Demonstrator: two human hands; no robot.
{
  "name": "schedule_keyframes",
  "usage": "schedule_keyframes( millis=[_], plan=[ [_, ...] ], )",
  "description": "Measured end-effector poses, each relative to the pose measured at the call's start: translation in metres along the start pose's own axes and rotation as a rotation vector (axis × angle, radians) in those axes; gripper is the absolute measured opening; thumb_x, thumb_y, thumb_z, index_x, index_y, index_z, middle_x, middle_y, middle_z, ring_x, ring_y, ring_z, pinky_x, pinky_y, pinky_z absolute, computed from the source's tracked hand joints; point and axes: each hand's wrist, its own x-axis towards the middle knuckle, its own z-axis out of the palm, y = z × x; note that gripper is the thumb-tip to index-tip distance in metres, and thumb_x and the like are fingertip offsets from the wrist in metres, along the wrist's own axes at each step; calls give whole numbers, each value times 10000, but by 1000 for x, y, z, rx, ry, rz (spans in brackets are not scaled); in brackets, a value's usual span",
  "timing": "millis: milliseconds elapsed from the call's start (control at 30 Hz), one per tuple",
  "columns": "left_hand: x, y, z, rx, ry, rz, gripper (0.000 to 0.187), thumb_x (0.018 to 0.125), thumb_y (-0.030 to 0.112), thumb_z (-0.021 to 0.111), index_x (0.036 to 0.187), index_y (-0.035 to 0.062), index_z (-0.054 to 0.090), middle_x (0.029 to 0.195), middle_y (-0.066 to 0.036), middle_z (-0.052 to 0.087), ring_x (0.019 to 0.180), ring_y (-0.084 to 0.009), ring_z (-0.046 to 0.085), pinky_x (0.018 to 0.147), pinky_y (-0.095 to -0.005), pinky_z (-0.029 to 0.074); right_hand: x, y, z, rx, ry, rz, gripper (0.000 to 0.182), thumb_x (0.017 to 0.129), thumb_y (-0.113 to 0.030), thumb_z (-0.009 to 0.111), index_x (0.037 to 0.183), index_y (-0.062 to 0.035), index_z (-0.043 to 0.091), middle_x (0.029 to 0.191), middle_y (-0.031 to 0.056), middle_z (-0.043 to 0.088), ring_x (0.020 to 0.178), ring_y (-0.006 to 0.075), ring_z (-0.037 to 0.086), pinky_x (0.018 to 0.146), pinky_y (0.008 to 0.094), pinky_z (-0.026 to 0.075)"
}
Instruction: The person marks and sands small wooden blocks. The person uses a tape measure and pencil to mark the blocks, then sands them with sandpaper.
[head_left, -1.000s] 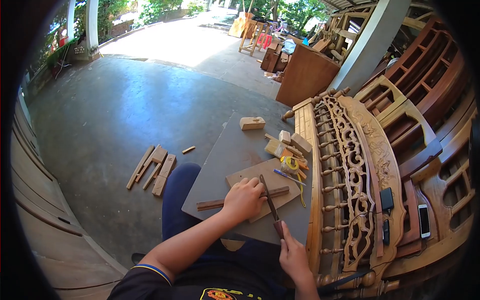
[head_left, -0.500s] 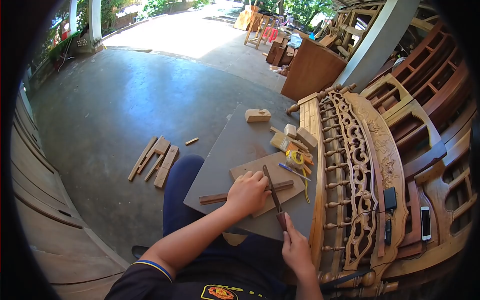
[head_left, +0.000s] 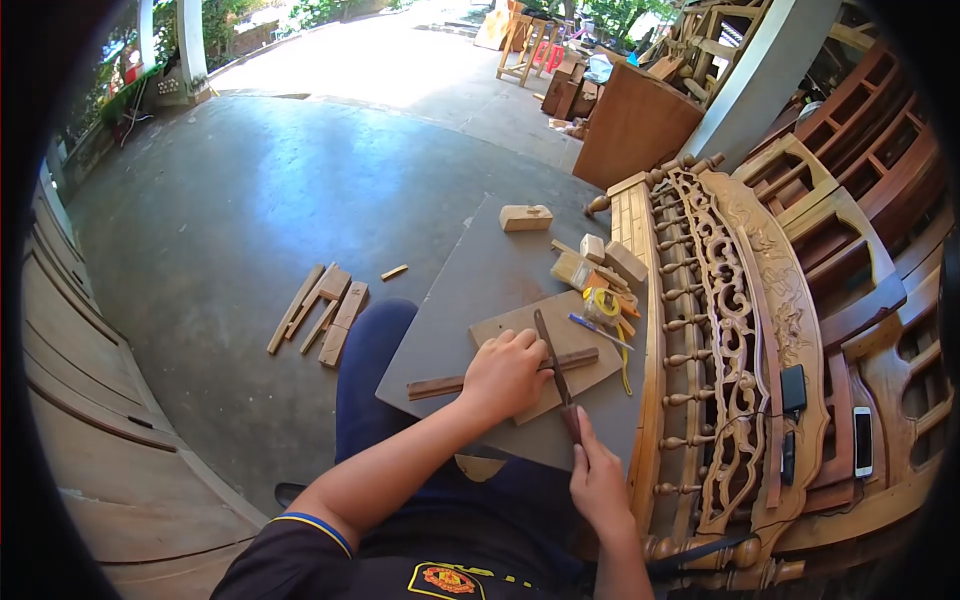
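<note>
At the frame's centre, our left fingers [head_left: 535, 347] hold the dark strip [head_left: 436, 387]; lower right, our right fingers [head_left: 587, 435] clasp the file [head_left: 551, 345].

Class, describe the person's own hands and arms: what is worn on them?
Both the left hand and right hand are bare: no gloves, rings or watch can be made out. The left sleeve is short and dark, edged with a blue and yellow band. The right forearm is bare; its sleeve is out of view.
</note>
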Motion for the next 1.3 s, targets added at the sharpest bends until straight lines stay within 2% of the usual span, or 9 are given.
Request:
schedule_keyframes(
  millis=[233,333,467,533,733,933,1033,1200,1300],
  plan=[
    [-1,-3,1,-38,5,36,229,906,290,786,989,89,717,1026,-75,666,1047,-304,664,908,-432,554,-49,0,-15,13,-6,54,609,1027,-2,549,1620,-104,452,1222,307,707,1104,513,682,929,494,555],
    [2,-2,-1,-46,11,36,228,906,290,787,990,89,718,1021,-74,666,1041,-305,666,903,-435,556,-11,2,0,30,35,-39,608,1028,-10,551,1620,-104,451,1245,298,705,1114,512,678,934,494,554],
    [0,-1,1,-1,40,10,230,910,297,783,989,91,718,1015,-73,665,1023,-304,667,892,-434,559,14,1,3,-23,6,-30,610,1026,-6,551,1620,-102,450,1253,298,703,1127,508,674,941,498,550],
    [-2,-1,1,11,44,6,230,910,299,782,986,91,717,1012,-72,664,1016,-303,667,889,-432,559,-2,4,-5,-27,12,-54,614,1024,0,551,1620,-105,450,1253,297,702,1128,504,677,947,497,549],
    [0,-3,3,-4,37,22,227,907,295,781,985,92,717,1013,-73,663,1015,-300,667,889,-428,559,-57,-3,-23,-11,-36,87,626,1022,2,555,1626,-121,448,1257,287,707,1135,494,684,957,487,548],
    [0,-3,1,-8,34,39,234,915,301,776,995,88,721,1023,-75,662,1027,-296,664,894,-425,558,8,5,-4,-16,-21,-5,626,1023,-5,564,1626,-125,448,1211,290,716,1113,505,684,946,497,546],
    [-2,-1,2,20,22,3,251,913,304,774,1000,75,717,1032,-79,662,1033,-295,666,899,-423,558,-1,10,-4,7,12,-35,620,1025,-8,558,1624,-126,451,1200,292,717,1094,508,687,939,497,545],
    [2,-2,0,-8,-23,21,274,904,293,773,1015,51,708,1055,-91,661,1045,-297,669,908,-420,558,-51,5,-20,3,-1,44,605,1026,-10,551,1615,-121,467,1198,294,716,1091,495,698,938,487,546],
    [2,-2,-1,-12,-8,26,268,908,280,766,1020,44,706,1062,-102,657,1062,-302,664,913,-418,558,-47,1,-27,-20,-5,126,615,1020,-5,561,1616,-129,470,1198,295,716,1095,490,702,941,484,549]
  ],
)
